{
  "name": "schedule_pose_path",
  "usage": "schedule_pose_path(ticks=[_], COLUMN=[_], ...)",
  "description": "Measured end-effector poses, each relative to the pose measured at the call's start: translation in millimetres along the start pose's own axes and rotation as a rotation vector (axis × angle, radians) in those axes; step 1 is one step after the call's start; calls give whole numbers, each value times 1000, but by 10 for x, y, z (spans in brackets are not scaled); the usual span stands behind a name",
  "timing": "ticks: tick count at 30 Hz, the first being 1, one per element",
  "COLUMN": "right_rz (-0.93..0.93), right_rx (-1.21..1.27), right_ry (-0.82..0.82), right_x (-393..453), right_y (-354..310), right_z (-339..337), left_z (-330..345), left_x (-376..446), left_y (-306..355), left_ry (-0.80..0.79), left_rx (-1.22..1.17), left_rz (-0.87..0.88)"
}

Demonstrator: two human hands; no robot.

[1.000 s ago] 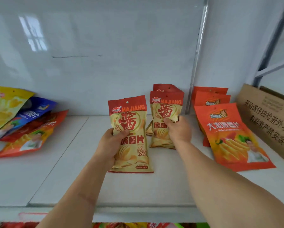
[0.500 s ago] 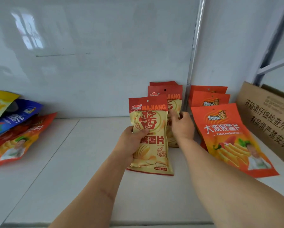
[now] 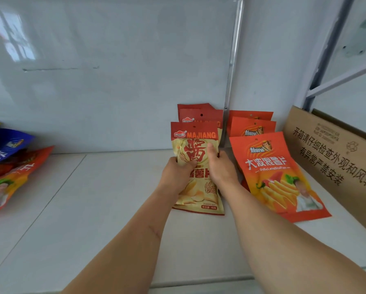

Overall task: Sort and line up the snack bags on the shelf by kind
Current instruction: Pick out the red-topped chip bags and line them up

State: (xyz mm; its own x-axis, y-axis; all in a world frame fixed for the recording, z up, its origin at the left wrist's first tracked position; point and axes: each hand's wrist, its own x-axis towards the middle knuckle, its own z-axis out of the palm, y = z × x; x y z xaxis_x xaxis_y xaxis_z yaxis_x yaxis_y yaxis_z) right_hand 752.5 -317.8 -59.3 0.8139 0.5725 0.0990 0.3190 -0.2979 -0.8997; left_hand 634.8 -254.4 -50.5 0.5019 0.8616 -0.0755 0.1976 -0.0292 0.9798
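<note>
Rightward since before, I am bringing the MAJIANG bag (image 3: 195, 166) against its matching row (image 3: 201, 115); my left hand (image 3: 175, 177) is gripping it, my right hand (image 3: 220, 168) pinching its edge, steadying.

Beige MAJIANG bag (image 3: 195, 166) upright before matching bags (image 3: 201, 115); orange bags (image 3: 269, 166) beside.

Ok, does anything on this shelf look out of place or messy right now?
Yes. At the far left a mixed pile of blue, yellow and orange bags lies tilted and overlapping, unsorted. The MAJIANG bags and orange bags stand in neat rows beside each other.
</note>
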Motion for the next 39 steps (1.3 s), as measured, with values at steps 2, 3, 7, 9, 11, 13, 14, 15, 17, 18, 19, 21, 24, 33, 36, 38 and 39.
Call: schedule_pose_path(ticks=[2, 3, 7, 9, 11, 13, 14, 15, 17, 18, 19, 21, 24, 33, 36, 38, 39], right_rz=[-9, -7, -26, -25, -12, -1, -4, -6, -22, -27, -26, -18, -78, -710, -863, -914, -922], right_rx=[-43, -64, -149, -178, -199, -210, -210, -206, -201, -205, -214, -245, -343, -758, -887, -904, -903], right_ry=[3, 4, 11, 7, 5, 8, 14, 17, 15, 10, 3, -7, 58, 43, -85, -144, -171], right_x=[12, 45, 151, 195, 218, 221, 214, 210, 196, 192, 188, 163, 68, -490, -799, -1049, -1186], right_y=[8, 34, 111, 121, 116, 118, 119, 124, 120, 105, 84, 23, -77, -462, -631, -750, -810], right_z=[-19, -13, 6, 8, 11, 19, 22, 25, 16, 2, -14, -34, -30, 324, 665, 934, 1086], left_z=[61, 89, 186, 223, 252, 273, 279, 275, 246, 222, 188, 100, -60, -1004, -1535, -1934, -2136], left_x=[-7, -21, -59, -67, -70, -85, -91, -106, -148, -167, -195, -260, -383, -742, -901, -1010, -1070], left_y=[-19, -26, -72, -71, -69, -60, -56, -43, -11, -1, 8, 14, -7, -177, -303, -383, -417], left_ry=[2, 8, 31, 53, 77, 105, 115, 122, 109, 100, 97, 118, 185, 383, 383, 366, 362], left_rx=[25, 34, 54, 77, 110, 139, 146, 150, 143, 136, 128, 99, 136, 964, 1296, 1413, 1445], left_rz=[18, 26, 47, 55, 57, 62, 61, 59, 40, 22, 3, -25, -32, 151, 232, 245, 251])
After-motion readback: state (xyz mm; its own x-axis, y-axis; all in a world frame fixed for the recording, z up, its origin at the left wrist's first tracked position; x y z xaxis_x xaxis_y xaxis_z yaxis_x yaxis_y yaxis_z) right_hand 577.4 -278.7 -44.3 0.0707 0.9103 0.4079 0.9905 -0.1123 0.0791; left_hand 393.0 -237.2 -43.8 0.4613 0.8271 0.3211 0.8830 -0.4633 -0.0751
